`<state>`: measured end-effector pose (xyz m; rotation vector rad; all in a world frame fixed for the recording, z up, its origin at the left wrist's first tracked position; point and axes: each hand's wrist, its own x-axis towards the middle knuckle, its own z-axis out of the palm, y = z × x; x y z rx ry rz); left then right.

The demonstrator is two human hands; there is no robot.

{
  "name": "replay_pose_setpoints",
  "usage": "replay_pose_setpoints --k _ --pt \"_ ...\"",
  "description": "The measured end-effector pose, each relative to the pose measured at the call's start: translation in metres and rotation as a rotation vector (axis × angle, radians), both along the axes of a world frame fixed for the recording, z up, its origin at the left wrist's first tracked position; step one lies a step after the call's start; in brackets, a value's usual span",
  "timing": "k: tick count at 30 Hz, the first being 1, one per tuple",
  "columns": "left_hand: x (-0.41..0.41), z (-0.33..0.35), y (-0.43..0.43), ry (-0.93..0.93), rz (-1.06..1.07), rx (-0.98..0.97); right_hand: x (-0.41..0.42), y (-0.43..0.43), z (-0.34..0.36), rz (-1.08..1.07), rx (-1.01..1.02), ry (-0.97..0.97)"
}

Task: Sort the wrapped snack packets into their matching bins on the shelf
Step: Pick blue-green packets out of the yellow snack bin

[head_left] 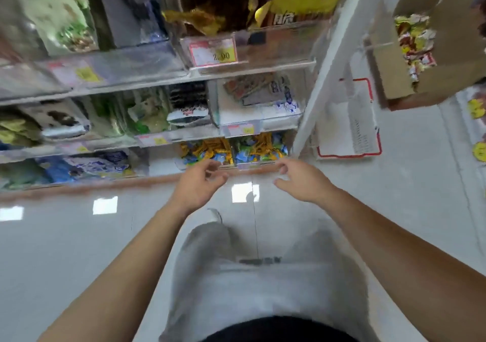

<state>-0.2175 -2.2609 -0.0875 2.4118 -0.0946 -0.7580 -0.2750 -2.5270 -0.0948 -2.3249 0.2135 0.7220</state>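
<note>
Left hand (200, 185) loosely curled, nothing visibly held, just before left bin (184, 166) of mixed orange and blue snack packets (210, 149). Right hand (302, 181) relaxed, half-open, empty, near right bin (252, 166) with same mix. Cardboard box (452, 26) of more packets far right, well apart. Risk: wrong-bin drop from near-identical neighbouring contents; also, on a low reach, fumbled small wrappers spilling onto floor (79, 249).
</note>
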Motion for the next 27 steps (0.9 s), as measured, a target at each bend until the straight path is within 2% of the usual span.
replay_pose_setpoints --k 4,7,9,13,15,19,22,25,27 --pt "0.013 -0.075 0.007 -0.02 0.118 0.041 0.044 0.018 -0.077 0.122 -0.019 -0.091" --pt "0.039 -0.153 0.022 -0.075 0.108 0.098 0.075 0.051 -0.158 0.223 -0.034 -0.133" --pt "0.061 -0.21 0.032 -0.17 0.05 0.135 0.098 0.073 -0.216 0.255 -0.041 -0.215" --pt "0.1 -0.313 0.051 -0.494 -0.003 0.171 0.147 0.104 -0.316 0.146 -0.021 -0.516" --pt "0.111 -0.352 0.059 -0.618 -0.009 0.193 0.163 0.114 -0.348 0.165 -0.085 -0.681" --pt "0.124 -0.396 0.077 -0.789 -0.044 0.141 0.173 0.126 -0.387 0.266 -0.332 -0.994" --pt "0.128 -0.403 0.089 -0.835 -0.099 0.081 0.169 0.13 -0.393 0.291 -0.44 -1.044" --pt "0.132 -0.406 0.098 -0.873 -0.019 -0.05 0.167 0.14 -0.391 0.36 -0.583 -1.145" --pt "0.136 -0.408 0.101 -0.848 0.066 -0.147 0.172 0.149 -0.387 0.399 -0.623 -1.109"
